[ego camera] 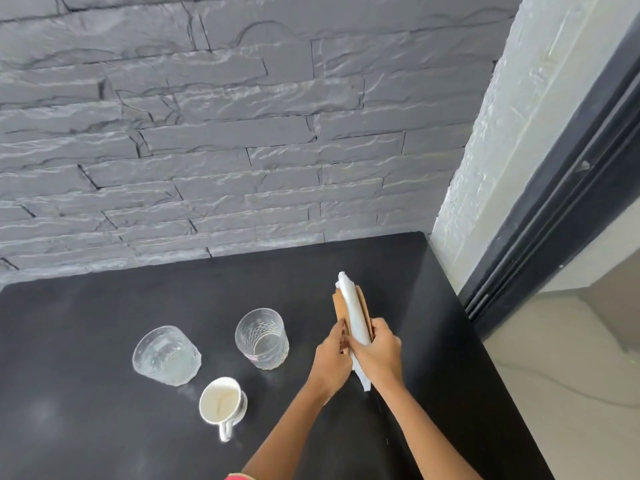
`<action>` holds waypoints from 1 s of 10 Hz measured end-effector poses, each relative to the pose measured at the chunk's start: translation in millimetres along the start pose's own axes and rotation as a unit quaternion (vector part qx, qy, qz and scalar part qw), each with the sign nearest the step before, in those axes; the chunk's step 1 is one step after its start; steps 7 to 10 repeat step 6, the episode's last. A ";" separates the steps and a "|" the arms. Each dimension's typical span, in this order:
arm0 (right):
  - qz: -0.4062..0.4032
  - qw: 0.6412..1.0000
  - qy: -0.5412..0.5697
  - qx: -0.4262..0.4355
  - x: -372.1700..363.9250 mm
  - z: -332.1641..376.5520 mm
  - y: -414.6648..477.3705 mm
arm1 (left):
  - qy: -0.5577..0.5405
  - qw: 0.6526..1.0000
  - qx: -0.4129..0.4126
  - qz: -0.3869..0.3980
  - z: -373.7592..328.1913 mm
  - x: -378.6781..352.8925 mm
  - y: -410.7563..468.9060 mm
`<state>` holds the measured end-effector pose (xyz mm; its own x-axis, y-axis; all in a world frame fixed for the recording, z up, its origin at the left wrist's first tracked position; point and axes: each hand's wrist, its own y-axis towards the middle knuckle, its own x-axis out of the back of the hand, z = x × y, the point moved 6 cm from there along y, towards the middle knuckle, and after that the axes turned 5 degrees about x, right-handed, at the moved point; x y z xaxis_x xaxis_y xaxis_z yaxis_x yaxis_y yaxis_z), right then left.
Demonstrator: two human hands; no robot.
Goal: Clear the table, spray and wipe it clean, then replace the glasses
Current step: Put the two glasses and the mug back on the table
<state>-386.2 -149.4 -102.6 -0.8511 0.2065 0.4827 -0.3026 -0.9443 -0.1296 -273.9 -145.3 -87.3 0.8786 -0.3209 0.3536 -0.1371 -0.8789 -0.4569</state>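
Clearing seems in hand: the left hand (331, 355) pinches brown flat pieces (341, 306), the right hand (378, 355) grips a white cloth (355, 311) against them; next the patterned glass (261, 339), second glass (166, 355) and cup (221, 400) must leave the worktop (86, 393)

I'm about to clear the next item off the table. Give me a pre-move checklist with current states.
1. A hand free: not ok. The left hand pinches the brown pieces and the right hand grips the cloth.
2. Grip on both: looks ok.
3. Glasses upright: ok, left glass and right glass.
4. Cup upright: ok.
5. Table cleared: not ok.
6. Glasses empty: cannot tell.
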 end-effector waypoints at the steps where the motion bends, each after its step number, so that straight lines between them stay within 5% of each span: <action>1: 0.005 1.000 -0.016 -0.007 -8.1 -10.4 2.1 | 0.003 1.000 0.017 0.005 8.7 -5.2 7.4; 4: -0.004 0.999 -0.043 0.008 -12.4 -20.0 -0.6 | 0.030 0.999 0.006 0.010 15.8 -11.6 7.5; 6: -0.035 0.999 -0.022 0.019 14.2 3.5 -8.4 | 0.140 0.987 -0.060 -0.060 -1.9 15.3 -13.9; 10: -0.035 0.999 -0.022 0.019 14.2 3.5 -8.4 | 0.140 0.987 -0.060 -0.060 -1.9 15.3 -13.9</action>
